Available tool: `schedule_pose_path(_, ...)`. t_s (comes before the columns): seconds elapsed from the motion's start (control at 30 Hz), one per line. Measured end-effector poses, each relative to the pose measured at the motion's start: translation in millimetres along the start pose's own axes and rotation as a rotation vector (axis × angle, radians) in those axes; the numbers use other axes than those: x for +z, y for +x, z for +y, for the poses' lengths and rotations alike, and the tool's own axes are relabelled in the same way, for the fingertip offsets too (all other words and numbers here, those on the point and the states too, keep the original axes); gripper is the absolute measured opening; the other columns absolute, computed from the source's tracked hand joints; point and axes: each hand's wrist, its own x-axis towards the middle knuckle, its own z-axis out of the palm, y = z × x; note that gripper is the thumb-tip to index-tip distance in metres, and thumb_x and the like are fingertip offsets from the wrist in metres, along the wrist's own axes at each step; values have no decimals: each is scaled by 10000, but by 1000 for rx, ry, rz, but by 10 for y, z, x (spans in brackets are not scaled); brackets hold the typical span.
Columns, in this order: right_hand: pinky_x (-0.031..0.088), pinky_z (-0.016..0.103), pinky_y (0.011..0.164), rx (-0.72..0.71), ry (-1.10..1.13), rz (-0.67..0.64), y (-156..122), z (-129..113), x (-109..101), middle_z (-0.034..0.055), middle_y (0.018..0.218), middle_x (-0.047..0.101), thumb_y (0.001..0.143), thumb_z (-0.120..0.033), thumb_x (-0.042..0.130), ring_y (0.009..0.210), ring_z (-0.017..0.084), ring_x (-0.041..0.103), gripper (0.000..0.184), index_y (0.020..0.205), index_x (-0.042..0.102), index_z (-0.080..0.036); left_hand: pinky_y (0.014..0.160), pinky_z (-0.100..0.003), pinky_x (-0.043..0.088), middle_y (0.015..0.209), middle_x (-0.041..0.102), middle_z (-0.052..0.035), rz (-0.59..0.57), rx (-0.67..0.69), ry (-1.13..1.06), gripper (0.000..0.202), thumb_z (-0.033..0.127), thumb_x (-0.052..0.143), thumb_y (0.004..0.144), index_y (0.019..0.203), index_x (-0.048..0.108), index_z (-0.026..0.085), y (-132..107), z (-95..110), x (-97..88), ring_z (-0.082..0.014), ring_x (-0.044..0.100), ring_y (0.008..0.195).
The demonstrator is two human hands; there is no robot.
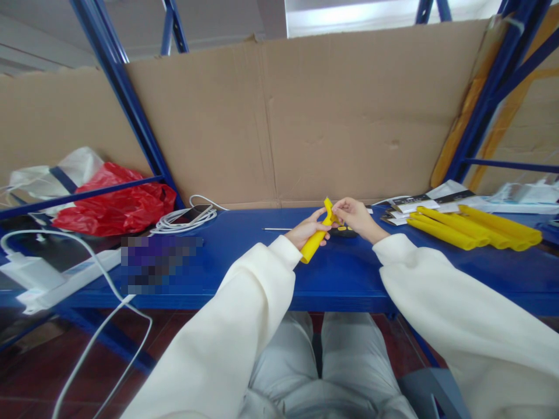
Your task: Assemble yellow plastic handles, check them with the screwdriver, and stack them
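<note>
My left hand (pixel 306 231) is wrapped around a yellow roll (pixel 311 247), a smooth tube-like piece tilted up and to the right. Its far end is narrow and looks flattened or folded over. At that end the fingers of my right hand (pixel 351 214) are pinched together on the yellow material; the exact grip is partly hidden. Just behind my hands a screwdriver (pixel 343 232) with a black and yellow handle lies on the blue table (pixel 244 262), its thin metal shaft pointing left. More yellow rolls (pixel 474 230) lie side by side on the right of the table.
Small black-and-white packets (pixel 413 203) lie behind the rolls. On the left are a coiled white cable (pixel 186 220), a red plastic bag (pixel 116 201), and a white power strip (pixel 74 285) with a plug and trailing cord. A cardboard panel (pixel 305 116) closes the back between blue posts.
</note>
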Motion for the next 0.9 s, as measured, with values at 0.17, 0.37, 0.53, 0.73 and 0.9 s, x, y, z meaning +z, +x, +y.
schedule_pose_path(0.17,447,281,508,7,46,13,-22,-44,6,16,638,613,559,-674,827,502,108,481,547,711,578,-211,459,-171,403,1028,688,-53,-13,9,18,842,20,616,767,1504,336,315,26,-24,-31,-70,551,524)
schedule_pose_path(0.37,456,283,532,42,82,20,-37,-83,-7,3,595,589,541,-705,829,514,113,486,575,719,624,-198,445,-177,402,1016,688,-48,-10,20,57,823,13,584,778,1504,318,294,20,-25,-8,-71,548,498)
schedule_pose_path(0.53,493,291,567,64,128,8,-27,-73,-4,-7,576,580,513,-689,855,535,123,518,578,745,656,-198,435,-168,392,1001,695,-43,0,20,65,811,7,566,789,1503,315,297,7,-15,9,-66,544,493)
schedule_pose_path(0.73,482,292,567,72,110,-2,-18,-47,-18,-7,581,570,545,-668,846,536,125,512,550,747,634,-202,452,-172,406,1048,696,-57,-12,23,62,840,24,607,772,1509,324,311,23,-29,-20,-66,549,507)
schedule_pose_path(0.9,444,286,539,78,81,1,-15,-29,-36,-11,559,545,528,-700,833,515,118,475,572,720,623,-204,446,-183,407,1044,692,-61,-1,22,71,827,11,565,784,1518,306,288,11,-19,-5,-71,545,500)
